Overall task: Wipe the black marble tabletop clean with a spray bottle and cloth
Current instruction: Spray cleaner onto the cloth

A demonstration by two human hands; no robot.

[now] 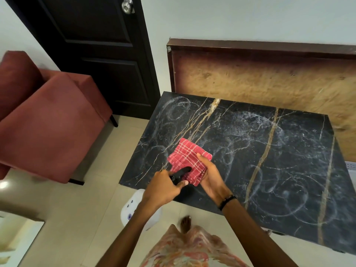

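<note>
Left hand [163, 187] clamped on spray bottle [180, 175], black nozzle aimed far-right into red cloth [189, 160], basically touching. Right hand [209, 177] fingers [202, 158] pinched cloth, held over bench [279, 151] near-left corner. Swirly smears everywhere, wiping probably next.

Dim indoor light; wide-angle warp, blurry edges.

Black marble tabletop [279, 151]: rectangular, gold and white veins, covered w/ whitish circular wipe smears. Cloth [189, 160]: red w/ white check, folded, held above tabletop's near-left area. Spray bottle [138, 207]: white body below table edge, black nozzle pointed at cloth.
</note>
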